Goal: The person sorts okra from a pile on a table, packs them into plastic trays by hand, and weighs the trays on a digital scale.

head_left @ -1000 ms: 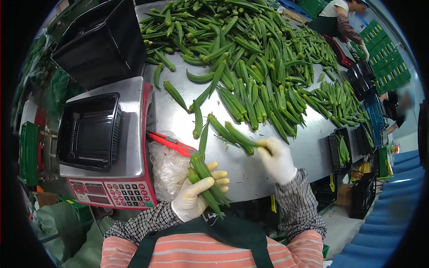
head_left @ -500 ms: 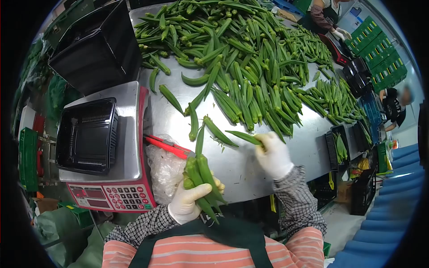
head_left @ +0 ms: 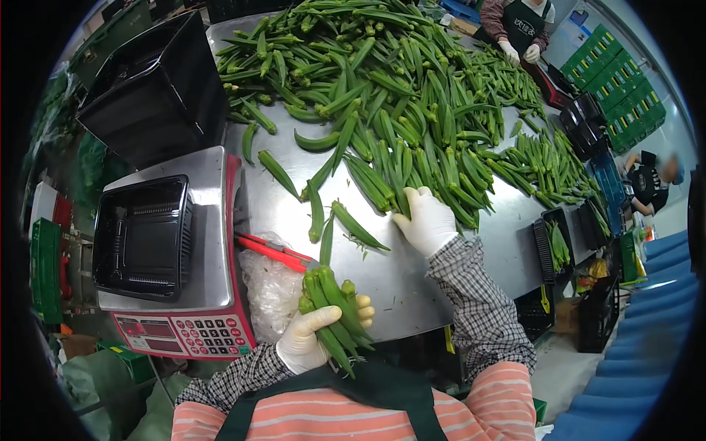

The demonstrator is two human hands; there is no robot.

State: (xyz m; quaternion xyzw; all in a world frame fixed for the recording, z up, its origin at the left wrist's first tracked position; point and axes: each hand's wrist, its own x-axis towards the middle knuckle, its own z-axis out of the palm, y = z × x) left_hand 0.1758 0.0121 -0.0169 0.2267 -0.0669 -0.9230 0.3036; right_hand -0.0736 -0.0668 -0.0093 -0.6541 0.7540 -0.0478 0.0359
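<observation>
My left hand, in a pale glove, is wrapped round a bunch of several okra pods near the table's front edge. My right hand, also gloved, is at the near edge of the big okra heap; its fingers are bent over pods there, and whether they grip one is hard to tell. Single pods lie between the two hands. Left of them are red-handled scissors on clear plastic wrap.
A black tray sits on the scale at the left, below stacked black trays. A tray with okra stands at the right. Two co-workers are at the far right, near green crates.
My right hand has gone from holding a single pod to the heap, moving up and left. That pod is now in my left hand's bunch, which looks fuller.
</observation>
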